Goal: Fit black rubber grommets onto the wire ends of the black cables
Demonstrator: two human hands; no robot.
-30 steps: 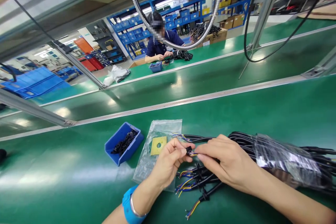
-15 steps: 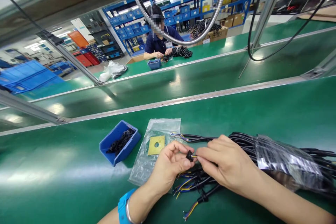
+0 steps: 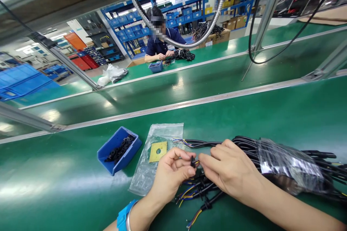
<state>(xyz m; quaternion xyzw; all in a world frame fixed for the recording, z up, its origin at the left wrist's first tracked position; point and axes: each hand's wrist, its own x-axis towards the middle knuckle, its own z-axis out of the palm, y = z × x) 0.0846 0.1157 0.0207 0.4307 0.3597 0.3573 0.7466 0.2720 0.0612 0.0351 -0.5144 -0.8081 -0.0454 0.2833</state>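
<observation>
My left hand (image 3: 173, 173) has its fingers curled round a small black connector piece (image 3: 193, 161). Colored wires (image 3: 197, 162) come out of the piece toward my right hand (image 3: 230, 173), which pinches them between thumb and forefinger. Beneath and beside both hands lie black cables with stripped colored ends (image 3: 187, 191); one cable below carries a black fitting (image 3: 207, 204). To the right, a thick cable bundle is wrapped in clear plastic (image 3: 290, 162). A yellow square plate with a hole (image 3: 154, 153) rests on a clear plastic bag (image 3: 141, 173) left of my hands.
A blue bin (image 3: 108, 162) with black parts (image 3: 120, 149) sits at the left on the green table (image 3: 67, 187). Metal rails (image 3: 162, 107) cross behind. Beyond them a person (image 3: 159, 43) handles cables. A flexible metal hose (image 3: 189, 45) and a black cord (image 3: 251, 32) hang overhead.
The view has shifted a little, so most things appear slightly farther left. The black piece has turned between my left fingers, and my right hand still pinches the wires.
</observation>
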